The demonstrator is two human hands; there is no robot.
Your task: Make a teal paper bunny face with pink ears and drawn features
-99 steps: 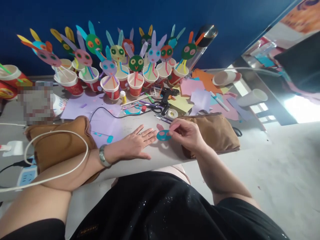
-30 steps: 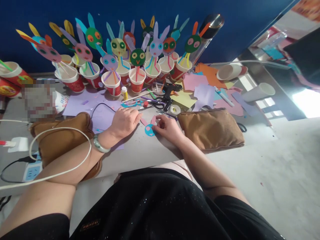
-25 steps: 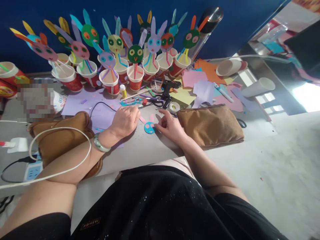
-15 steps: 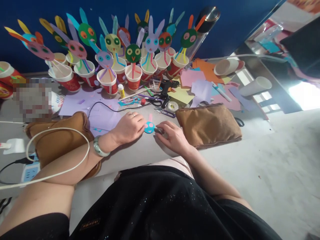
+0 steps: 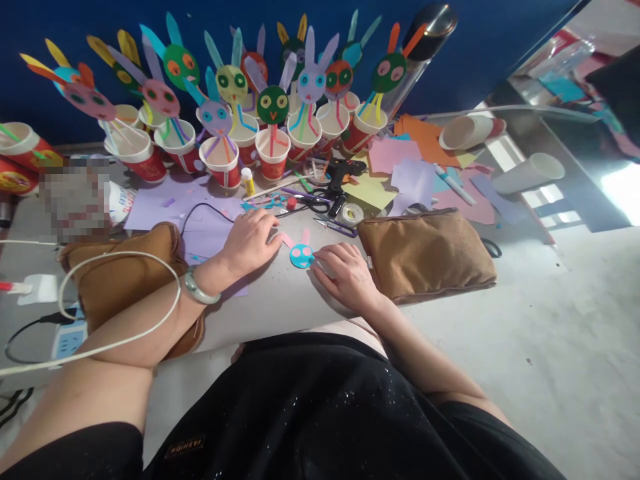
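A blue round paper face [image 5: 301, 257] with pink ears, pink eyes and a small light mouth lies flat on the table between my hands. My left hand [image 5: 253, 241] is just left of it, fingers apart and curved down toward the table near the left ear, with nothing seen in them. My right hand [image 5: 344, 272] is at the face's right edge, its thumb and index finger pressed close together there. A small dark-blue bit shows at those fingertips, too small to name.
Red-and-white paper cups [image 5: 273, 155] with paper rabbit heads line the back. A glue gun [image 5: 345, 171], tape roll [image 5: 351, 214] and scissors lie ahead. Brown cushions [image 5: 427, 257] flank my hands. A white cable [image 5: 120, 255] loops over my left arm.
My left hand has moved up and left, away from the blue face, uncovering its left pink ear. My right hand's fingertips are now closer to the face's edge. The view has shifted slightly.
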